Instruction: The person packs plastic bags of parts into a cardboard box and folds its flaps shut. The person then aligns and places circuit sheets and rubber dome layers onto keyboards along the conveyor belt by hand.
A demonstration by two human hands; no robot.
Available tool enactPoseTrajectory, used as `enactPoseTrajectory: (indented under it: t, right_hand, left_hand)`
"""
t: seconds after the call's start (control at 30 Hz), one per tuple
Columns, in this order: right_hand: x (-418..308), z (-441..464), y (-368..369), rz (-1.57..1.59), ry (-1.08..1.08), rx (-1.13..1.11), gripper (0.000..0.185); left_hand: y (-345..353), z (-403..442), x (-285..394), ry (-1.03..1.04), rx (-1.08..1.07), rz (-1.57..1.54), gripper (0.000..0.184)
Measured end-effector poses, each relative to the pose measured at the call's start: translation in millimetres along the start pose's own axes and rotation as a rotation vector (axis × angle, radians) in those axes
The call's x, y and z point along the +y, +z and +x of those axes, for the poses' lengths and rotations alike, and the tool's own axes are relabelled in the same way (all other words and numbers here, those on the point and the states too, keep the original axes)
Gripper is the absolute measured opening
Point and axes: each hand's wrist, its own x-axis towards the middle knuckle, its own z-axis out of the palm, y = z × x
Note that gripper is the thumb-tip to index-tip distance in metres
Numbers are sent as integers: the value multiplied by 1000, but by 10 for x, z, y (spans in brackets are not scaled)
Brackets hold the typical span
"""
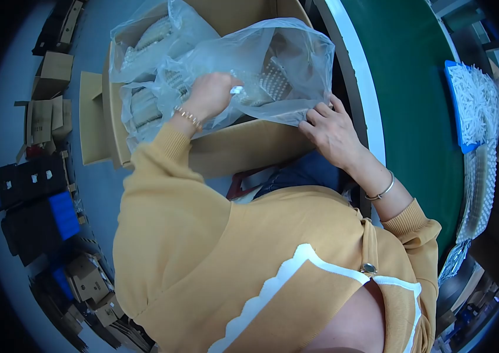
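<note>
My left hand is closed over the open mouth of a clear plastic bag, with a small white piece showing at its fingertips. My right hand pinches the bag's near right edge. Inside lie translucent pieces with rows of small dots, blurred by the film. The bag rests in an open cardboard box. Beside it, on the left, are more clear bags holding similar stacked, ridged pieces.
Right of the box runs a green work surface with a pale edge. On its far side a blue tray holds many thin white pieces. Cardboard boxes and black crates line the floor at left.
</note>
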Motion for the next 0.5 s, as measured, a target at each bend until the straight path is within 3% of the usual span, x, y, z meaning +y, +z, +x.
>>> enactPoseTrajectory:
  t: [0.17,0.23,0.5]
  right_hand:
    - [-69,-17,-16,30,30,42,3]
    - [-83,-49,-4,41,54,41,1]
    - [-117,-172,111,60,78,12,2]
  left_hand:
    - [402,468,-65,272,-141,320,47]
    - [466,536,-171,289,-315,529,68]
    - [708,720,-474,404,-249,591,53]
